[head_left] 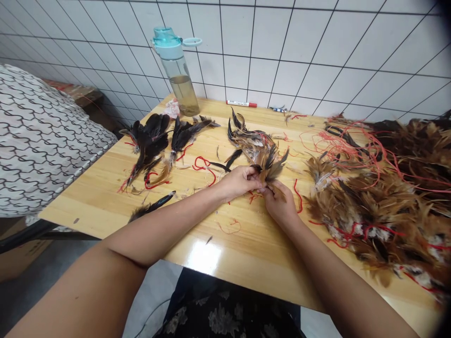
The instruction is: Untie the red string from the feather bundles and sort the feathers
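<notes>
Between the hands | brown-black feather bunch | pinched at its base by both

We see a wall of white tiles with dark grout lines behind a glossy, pale wooden table, where a bright patch of light gleams near the front edge. To our left spreads white cloth with a dark wavy pattern; below lies grey floor.
</notes>
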`<action>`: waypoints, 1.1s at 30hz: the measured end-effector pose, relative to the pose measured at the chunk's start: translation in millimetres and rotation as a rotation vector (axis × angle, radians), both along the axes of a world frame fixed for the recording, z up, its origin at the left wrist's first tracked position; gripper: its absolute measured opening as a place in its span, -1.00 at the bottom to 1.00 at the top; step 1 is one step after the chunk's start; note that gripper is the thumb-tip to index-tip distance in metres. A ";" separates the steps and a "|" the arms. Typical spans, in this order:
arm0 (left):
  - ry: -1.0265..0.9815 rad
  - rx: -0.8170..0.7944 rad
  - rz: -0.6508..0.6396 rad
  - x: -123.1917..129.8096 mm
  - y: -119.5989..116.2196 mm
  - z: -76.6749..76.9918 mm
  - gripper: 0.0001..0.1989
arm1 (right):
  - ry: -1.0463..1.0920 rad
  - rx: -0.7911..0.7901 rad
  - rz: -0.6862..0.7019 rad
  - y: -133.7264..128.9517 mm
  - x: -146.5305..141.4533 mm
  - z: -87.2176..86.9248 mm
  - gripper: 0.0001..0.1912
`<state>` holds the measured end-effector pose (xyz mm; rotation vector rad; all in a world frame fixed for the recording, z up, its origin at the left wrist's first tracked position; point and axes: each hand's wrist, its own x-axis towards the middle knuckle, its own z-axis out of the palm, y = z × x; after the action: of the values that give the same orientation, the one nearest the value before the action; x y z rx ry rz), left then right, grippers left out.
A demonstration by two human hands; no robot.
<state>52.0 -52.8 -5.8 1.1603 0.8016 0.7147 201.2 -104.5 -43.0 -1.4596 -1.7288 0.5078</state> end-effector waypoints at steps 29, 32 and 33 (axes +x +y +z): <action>0.147 0.286 -0.101 -18.4 12.3 18.4 -0.79 | 0.234 -0.112 0.075 3.1 7.5 10.5 -0.76; 0.398 0.597 -0.015 -38.6 25.4 30.8 -0.83 | 0.322 -0.141 0.041 2.6 8.2 14.7 -0.76; 0.478 0.670 -0.043 -45.3 29.0 34.4 -0.82 | 0.360 -0.149 0.030 2.5 8.1 16.1 -0.76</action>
<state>6.7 -23.8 28.6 1.9989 0.9580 0.6988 209.3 -102.0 -26.9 -1.3479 -1.4527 0.8743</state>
